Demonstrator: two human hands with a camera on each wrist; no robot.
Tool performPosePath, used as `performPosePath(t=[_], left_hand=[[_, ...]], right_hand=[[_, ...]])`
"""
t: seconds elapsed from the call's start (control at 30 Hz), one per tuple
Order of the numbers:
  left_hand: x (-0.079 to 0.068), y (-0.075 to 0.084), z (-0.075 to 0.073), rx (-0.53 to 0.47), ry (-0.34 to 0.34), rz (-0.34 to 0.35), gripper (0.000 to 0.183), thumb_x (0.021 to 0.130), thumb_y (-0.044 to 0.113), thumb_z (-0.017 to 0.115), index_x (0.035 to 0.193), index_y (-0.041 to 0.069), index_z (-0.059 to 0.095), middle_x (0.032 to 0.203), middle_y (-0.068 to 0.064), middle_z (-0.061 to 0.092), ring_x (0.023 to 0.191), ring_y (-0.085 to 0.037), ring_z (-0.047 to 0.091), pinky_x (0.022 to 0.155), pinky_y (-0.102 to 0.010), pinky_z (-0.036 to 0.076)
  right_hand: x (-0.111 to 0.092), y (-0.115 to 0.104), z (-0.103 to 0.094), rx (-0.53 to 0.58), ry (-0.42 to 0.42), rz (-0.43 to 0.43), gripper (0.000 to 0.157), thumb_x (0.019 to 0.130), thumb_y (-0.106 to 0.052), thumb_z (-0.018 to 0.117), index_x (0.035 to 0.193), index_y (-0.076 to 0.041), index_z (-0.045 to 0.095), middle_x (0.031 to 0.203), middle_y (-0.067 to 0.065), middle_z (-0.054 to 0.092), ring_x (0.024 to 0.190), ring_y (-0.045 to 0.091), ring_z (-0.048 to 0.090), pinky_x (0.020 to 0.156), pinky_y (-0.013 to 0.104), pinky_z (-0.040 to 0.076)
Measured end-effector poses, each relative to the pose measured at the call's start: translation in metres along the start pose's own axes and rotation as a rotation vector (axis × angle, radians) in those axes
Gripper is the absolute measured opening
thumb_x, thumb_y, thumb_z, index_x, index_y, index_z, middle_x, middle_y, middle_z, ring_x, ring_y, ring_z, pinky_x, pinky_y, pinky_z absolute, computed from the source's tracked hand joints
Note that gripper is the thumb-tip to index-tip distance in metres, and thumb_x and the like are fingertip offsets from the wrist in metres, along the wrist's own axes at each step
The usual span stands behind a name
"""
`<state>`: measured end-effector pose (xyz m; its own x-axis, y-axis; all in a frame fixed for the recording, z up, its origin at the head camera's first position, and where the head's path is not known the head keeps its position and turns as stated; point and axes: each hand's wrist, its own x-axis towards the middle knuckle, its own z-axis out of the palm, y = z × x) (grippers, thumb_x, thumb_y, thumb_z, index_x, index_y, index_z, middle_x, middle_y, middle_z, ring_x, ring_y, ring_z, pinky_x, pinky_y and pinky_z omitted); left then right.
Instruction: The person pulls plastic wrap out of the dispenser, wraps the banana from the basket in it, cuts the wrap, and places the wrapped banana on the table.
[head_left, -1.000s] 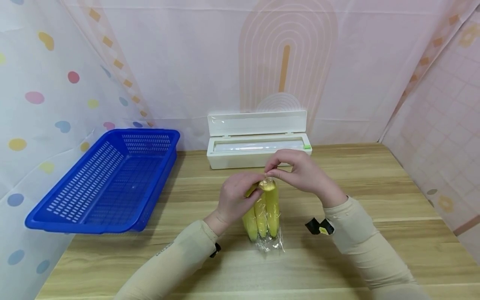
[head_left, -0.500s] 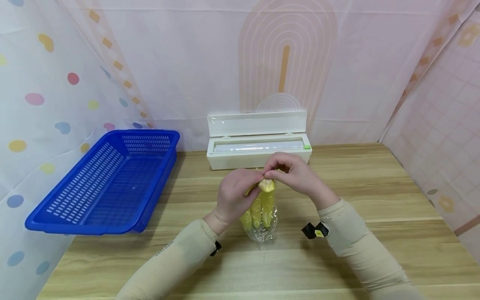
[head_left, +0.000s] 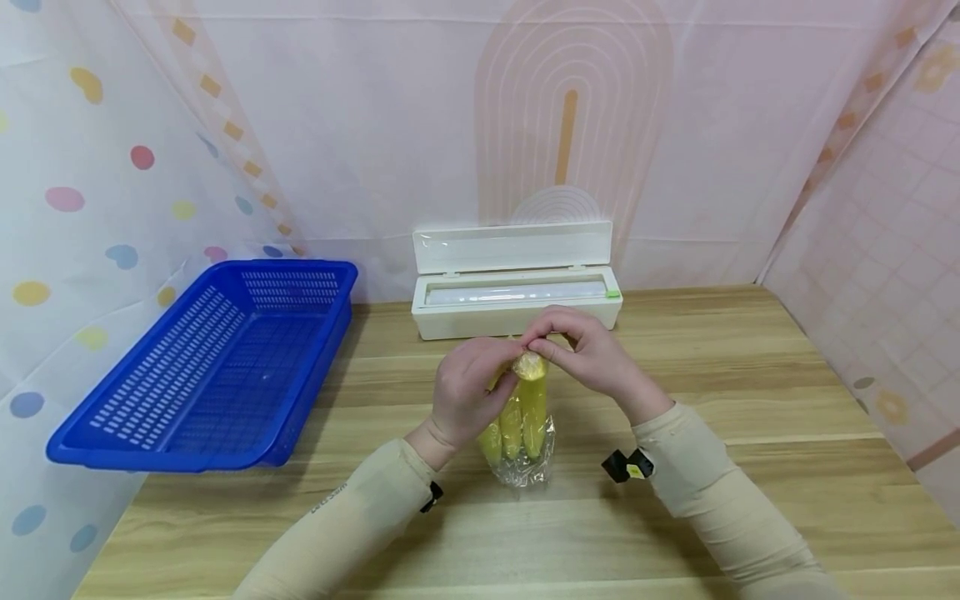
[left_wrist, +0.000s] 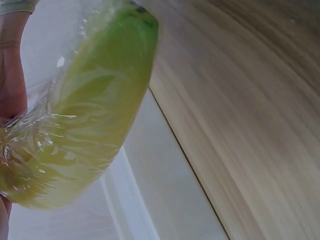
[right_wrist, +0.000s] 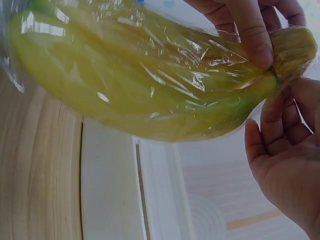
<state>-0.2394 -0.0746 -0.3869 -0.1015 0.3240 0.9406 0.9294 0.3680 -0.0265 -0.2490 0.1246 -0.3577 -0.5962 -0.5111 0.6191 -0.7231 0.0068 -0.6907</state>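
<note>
A bunch of bananas (head_left: 533,412) is wrapped in clear cling film (head_left: 525,473), whose loose end hangs crinkled past the tips. My left hand (head_left: 468,387) holds the bunch near the stem; in the right wrist view its thumb presses over the film. At the stem end, my right hand (head_left: 588,354) pinches the film between thumb and forefinger, close to the left fingertips. The right wrist view shows film stretched tight and shiny over the bananas (right_wrist: 150,95). In the left wrist view, one greenish-tipped banana (left_wrist: 100,110) hides most of the hands.
Behind the hands stands a white cling film dispenser (head_left: 517,321), lid raised, a roll (head_left: 517,293) inside. A blue plastic basket (head_left: 300,392) sits at the left of the wooden table (head_left: 712,350). Patterned cloth (head_left: 375,125) hangs around the back and sides.
The bananas' lower ends have risen and tilted, so they look shorter. My right hand has shifted slightly left, toward the left fingertips. Both hands keep their hold.
</note>
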Motion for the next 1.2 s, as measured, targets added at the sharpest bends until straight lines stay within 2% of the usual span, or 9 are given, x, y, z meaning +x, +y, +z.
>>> performPosePath(t=[0.17, 0.43, 0.5, 0.6, 0.67, 0.8, 0.9, 1.07, 1.2], left_hand=[[0.005, 0.000, 0.001, 0.055, 0.033, 0.080, 0.031, 0.087, -0.005, 0.067, 0.115, 0.007, 0.069, 0.090, -0.008, 0.072, 0.074, -0.020, 0.069, 0.071, -0.029, 0.059], [0.012, 0.001, 0.002, 0.046, 0.097, 0.180, 0.021, 0.086, -0.006, 0.068, 0.106, 0.000, 0.073, 0.095, -0.009, 0.073, 0.080, -0.021, 0.071, 0.073, -0.031, 0.059], [0.012, 0.002, 0.001, 0.058, 0.095, 0.190, 0.021, 0.085, -0.007, 0.067, 0.104, 0.000, 0.072, 0.095, -0.009, 0.073, 0.082, -0.020, 0.070, 0.074, -0.031, 0.059], [0.011, 0.003, 0.000, 0.075, 0.086, 0.195, 0.017, 0.087, -0.007, 0.064, 0.102, 0.000, 0.070, 0.096, -0.009, 0.073, 0.082, -0.020, 0.070, 0.075, -0.032, 0.059], [0.011, 0.003, 0.000, 0.073, 0.082, 0.202, 0.015, 0.088, -0.006, 0.064, 0.100, 0.000, 0.068, 0.096, -0.009, 0.073, 0.083, -0.020, 0.071, 0.076, -0.033, 0.059], [0.012, 0.003, -0.001, 0.038, 0.091, 0.245, 0.012, 0.087, -0.006, 0.066, 0.098, 0.000, 0.066, 0.094, -0.009, 0.074, 0.082, -0.022, 0.071, 0.076, -0.035, 0.059], [0.014, 0.004, -0.003, 0.029, 0.084, 0.276, 0.011, 0.088, -0.005, 0.066, 0.098, 0.000, 0.067, 0.094, -0.009, 0.074, 0.083, -0.022, 0.071, 0.078, -0.036, 0.059], [0.013, 0.005, -0.004, 0.047, 0.062, 0.321, 0.009, 0.091, -0.002, 0.065, 0.099, 0.002, 0.067, 0.097, -0.008, 0.074, 0.087, -0.022, 0.070, 0.083, -0.034, 0.058], [0.014, 0.005, -0.005, 0.037, 0.051, 0.355, 0.011, 0.090, -0.003, 0.065, 0.100, 0.002, 0.067, 0.099, -0.008, 0.074, 0.090, -0.021, 0.069, 0.085, -0.033, 0.057]], right_hand=[[0.000, -0.001, 0.000, -0.008, 0.010, 0.027, 0.012, 0.091, 0.012, 0.061, 0.097, 0.004, 0.067, 0.093, 0.004, 0.067, 0.088, 0.016, 0.060, 0.080, 0.027, 0.051], [-0.002, -0.003, -0.003, -0.020, 0.020, 0.087, 0.007, 0.091, 0.007, 0.062, 0.093, 0.001, 0.063, 0.088, 0.005, 0.061, 0.084, 0.018, 0.055, 0.077, 0.027, 0.048], [-0.002, -0.002, -0.004, -0.027, 0.013, 0.082, 0.003, 0.093, 0.000, 0.064, 0.091, -0.001, 0.062, 0.088, 0.005, 0.060, 0.084, 0.018, 0.054, 0.077, 0.027, 0.047], [-0.002, 0.001, -0.006, -0.051, 0.003, 0.055, 0.017, 0.096, -0.017, 0.067, 0.089, -0.002, 0.063, 0.088, 0.004, 0.060, 0.085, 0.018, 0.054, 0.080, 0.029, 0.047], [-0.002, 0.001, -0.007, -0.076, 0.003, 0.032, 0.020, 0.096, -0.022, 0.068, 0.089, -0.002, 0.064, 0.088, 0.003, 0.061, 0.087, 0.018, 0.055, 0.081, 0.029, 0.047], [-0.003, -0.001, -0.008, -0.134, 0.040, 0.008, 0.002, 0.092, -0.003, 0.068, 0.091, -0.004, 0.067, 0.090, 0.004, 0.064, 0.088, 0.018, 0.056, 0.083, 0.030, 0.047], [-0.003, -0.003, -0.009, -0.168, 0.059, 0.024, 0.014, 0.089, 0.008, 0.065, 0.097, -0.003, 0.070, 0.095, 0.005, 0.067, 0.092, 0.018, 0.058, 0.087, 0.030, 0.047], [-0.002, -0.005, -0.010, -0.179, 0.014, 0.056, 0.024, 0.093, 0.004, 0.062, 0.115, -0.002, 0.069, 0.112, 0.005, 0.070, 0.110, 0.020, 0.059, 0.099, 0.035, 0.045], [-0.001, -0.004, -0.011, -0.169, -0.046, 0.002, 0.031, 0.092, 0.005, 0.063, 0.122, -0.001, 0.067, 0.120, 0.007, 0.068, 0.116, 0.022, 0.058, 0.102, 0.036, 0.044]])
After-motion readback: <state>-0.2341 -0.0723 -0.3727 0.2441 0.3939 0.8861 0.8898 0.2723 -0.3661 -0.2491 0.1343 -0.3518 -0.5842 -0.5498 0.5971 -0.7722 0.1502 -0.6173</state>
